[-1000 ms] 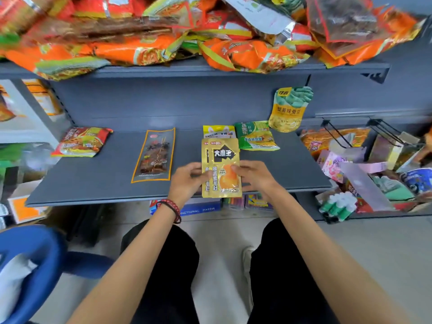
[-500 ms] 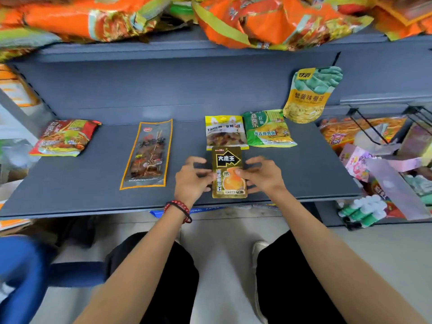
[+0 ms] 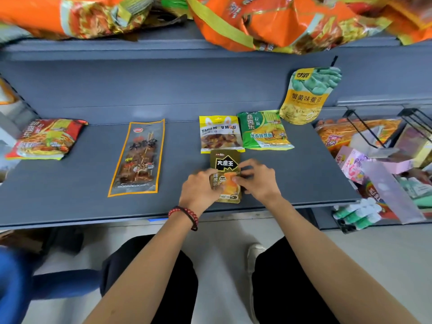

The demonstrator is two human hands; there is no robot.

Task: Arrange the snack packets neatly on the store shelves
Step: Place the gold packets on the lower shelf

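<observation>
A small gold snack packet (image 3: 225, 162) with black lettering lies flat on the grey shelf (image 3: 70, 195), just in front of a yellow-and-white Tang Mou Mou packet (image 3: 221, 134). My left hand (image 3: 201, 188) pinches its left edge and my right hand (image 3: 257, 181) pinches its right edge, hiding the packet's middle. Also flat on the shelf are a green noodle packet (image 3: 264, 129), a long clear skewer packet (image 3: 138, 157) and a red noodle packet (image 3: 46, 139). A yellow-green bean pouch (image 3: 308, 94) leans on the back panel.
The upper shelf holds a jumbled heap of orange bags (image 3: 257, 22) that overhangs its edge. To the right are black wire hooks (image 3: 364, 127), pink boxes (image 3: 355, 162) and more goods. A blue chair (image 3: 14, 284) is at the lower left.
The gold packet went from being held upright over the shelf's front edge to lying flat on the shelf below the Tang Mou Mou packet. Both hands moved forward with it.
</observation>
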